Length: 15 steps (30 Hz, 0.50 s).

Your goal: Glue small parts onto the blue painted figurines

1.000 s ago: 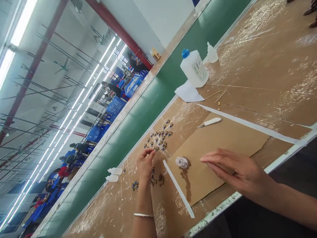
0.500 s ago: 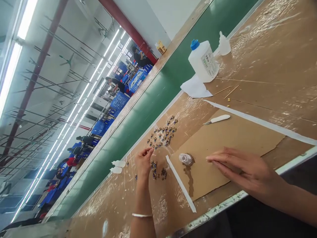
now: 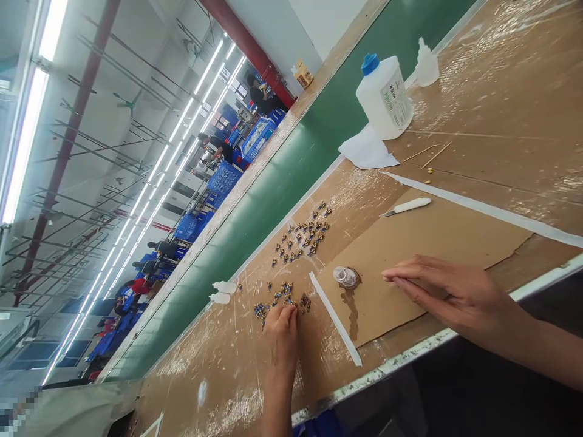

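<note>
Presently, the left hand (image 3: 281,325) has fingertips together, between 1 lower group of blue-gold parts (image 3: 286,290), partly hidden, and the brown beads (image 3: 305,302). The right hand (image 3: 441,288), fingers together, is over 1 cardboard sheet (image 3: 437,240). Whether either grasps something, I cannot tell. The table (image 3: 510,115) carries also 1 upper group (image 3: 305,228), too small for counting, 1 knife (image 3: 410,206), 1 jar (image 3: 346,277), 4 whitish bottles (image 3: 385,100).

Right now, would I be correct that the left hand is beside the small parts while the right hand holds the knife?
Not quite: the head view shows the knife lying on the cardboard, apart from the right hand; the left hand is indeed beside the small parts.
</note>
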Motion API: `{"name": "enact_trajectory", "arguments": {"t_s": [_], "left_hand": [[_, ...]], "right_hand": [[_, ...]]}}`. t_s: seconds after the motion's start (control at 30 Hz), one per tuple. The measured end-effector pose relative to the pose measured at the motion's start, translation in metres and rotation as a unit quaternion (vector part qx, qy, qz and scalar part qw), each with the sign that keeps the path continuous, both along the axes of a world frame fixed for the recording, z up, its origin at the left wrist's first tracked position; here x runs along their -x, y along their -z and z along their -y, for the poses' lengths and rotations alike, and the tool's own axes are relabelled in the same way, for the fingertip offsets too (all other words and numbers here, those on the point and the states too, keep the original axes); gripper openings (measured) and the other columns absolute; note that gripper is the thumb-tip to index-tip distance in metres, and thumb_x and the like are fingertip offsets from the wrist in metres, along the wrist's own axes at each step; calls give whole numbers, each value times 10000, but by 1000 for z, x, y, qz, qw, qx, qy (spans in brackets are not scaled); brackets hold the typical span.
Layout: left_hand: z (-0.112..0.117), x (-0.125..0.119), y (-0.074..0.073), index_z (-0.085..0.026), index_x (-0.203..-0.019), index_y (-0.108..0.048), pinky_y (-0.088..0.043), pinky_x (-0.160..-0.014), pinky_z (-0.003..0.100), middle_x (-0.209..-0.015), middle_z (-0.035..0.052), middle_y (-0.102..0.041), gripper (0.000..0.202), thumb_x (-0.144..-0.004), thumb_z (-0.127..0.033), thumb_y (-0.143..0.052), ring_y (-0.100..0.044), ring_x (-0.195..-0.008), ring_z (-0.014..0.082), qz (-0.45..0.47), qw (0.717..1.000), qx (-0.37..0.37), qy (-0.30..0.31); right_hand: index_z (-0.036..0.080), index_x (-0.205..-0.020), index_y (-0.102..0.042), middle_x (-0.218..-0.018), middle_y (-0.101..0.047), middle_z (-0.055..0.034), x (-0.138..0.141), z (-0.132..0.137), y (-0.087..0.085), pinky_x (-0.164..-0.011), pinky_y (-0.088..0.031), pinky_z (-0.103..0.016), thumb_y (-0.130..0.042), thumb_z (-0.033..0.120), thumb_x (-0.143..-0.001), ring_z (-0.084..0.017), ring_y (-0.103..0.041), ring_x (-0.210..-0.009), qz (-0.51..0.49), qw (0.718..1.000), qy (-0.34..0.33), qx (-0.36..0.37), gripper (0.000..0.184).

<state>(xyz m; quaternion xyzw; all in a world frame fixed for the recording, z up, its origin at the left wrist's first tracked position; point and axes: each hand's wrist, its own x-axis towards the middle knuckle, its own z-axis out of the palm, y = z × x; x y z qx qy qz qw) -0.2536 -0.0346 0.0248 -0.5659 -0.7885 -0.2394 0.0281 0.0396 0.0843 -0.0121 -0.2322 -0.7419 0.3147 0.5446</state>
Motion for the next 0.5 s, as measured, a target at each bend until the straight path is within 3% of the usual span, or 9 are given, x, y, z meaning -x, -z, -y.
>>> {"name": "enact_trajectory", "arguments": {"t_s": [0.17,0.33,0.5], "left_hand": [[8,-4,-2,-208,-730,-688,-436,-750,359,-770,81,-647,193,-789,-327,-548,-579,-765,213,2,1000,1,-4],[32,-31,-4,-196,-728,-672,-464,-614,253,-704,29,-641,242,-833,-375,-548,-598,-663,157,89,994,60,7],[45,-45,7,-209,-792,-690,-464,-727,272,-807,38,-636,224,-846,-367,-540,-592,-779,162,92,995,35,-2]], "right_hand": [[256,-1037,-593,-917,-648,-1,0,0,0,-727,-493,-242,-519,179,-871,-138,-637,-825,5,1000,-3,3,197],[211,-1009,-600,-874,-643,-13,-2,1,-7,-706,-477,-212,-499,161,-887,-111,-623,-786,8,1000,-5,-2,167],[189,-1001,-605,-840,-634,-27,-1,2,-7,-686,-458,-214,-494,175,-895,-105,-600,-732,11,1000,-9,-1,154]]}}
